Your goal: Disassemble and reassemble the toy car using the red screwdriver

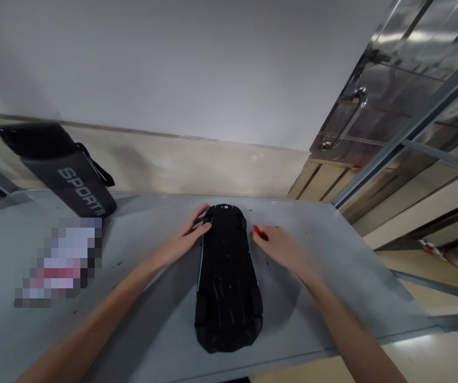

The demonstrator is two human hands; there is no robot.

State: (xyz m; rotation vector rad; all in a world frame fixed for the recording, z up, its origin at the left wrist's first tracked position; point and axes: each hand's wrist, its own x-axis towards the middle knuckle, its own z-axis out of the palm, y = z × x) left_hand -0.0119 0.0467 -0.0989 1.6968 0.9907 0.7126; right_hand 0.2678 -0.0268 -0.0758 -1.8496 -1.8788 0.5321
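Observation:
A toy car (229, 255) lies upside down on the grey table, its black underside and wheels facing up and a thin blue edge showing along its sides. My left hand (191, 231) grips its far left corner, thumb on the underside and fingers around the side by the wheel. Just right of the car, my right hand (274, 242) is closed, apart from the car. A small red piece (257, 230) sticks out of its fingertips; most of it is hidden, so its kind does not show. A thin dark sliver (266, 259) lies beside that hand.
A dark bottle marked SPORT (73, 175) stands at the back left of the grey table (152, 319). In front of it is a pixelated flat object (61, 260). A wall (192, 165) runs behind. Metal frame bars (404, 138) and a steel door handle (348, 119) are right.

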